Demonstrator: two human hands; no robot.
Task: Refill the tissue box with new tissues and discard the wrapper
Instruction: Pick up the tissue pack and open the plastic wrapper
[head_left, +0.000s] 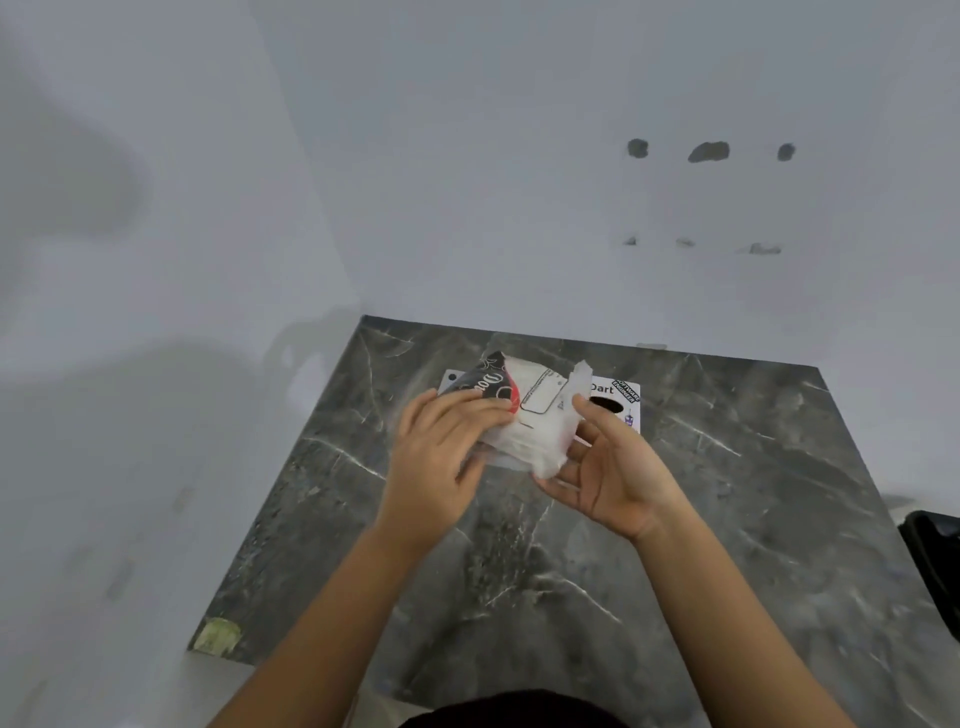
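Observation:
A pack of white tissues (535, 415) in a clear plastic wrapper with a black and red printed end (488, 382) is held above the dark marble table (727, 493). My left hand (441, 452) grips the pack's left side over the printed end. Cupped under the right end, my right hand (608, 467) has its thumb on top, where white tissue sticks up. Behind the pack lies the white tissue box (621, 397), mostly hidden, with its dark oval slot and stickers showing.
The table stands in a corner against white walls at the back and left. A black object (935, 561) sits at the table's right edge. A yellowish patch (218, 635) marks the front left corner.

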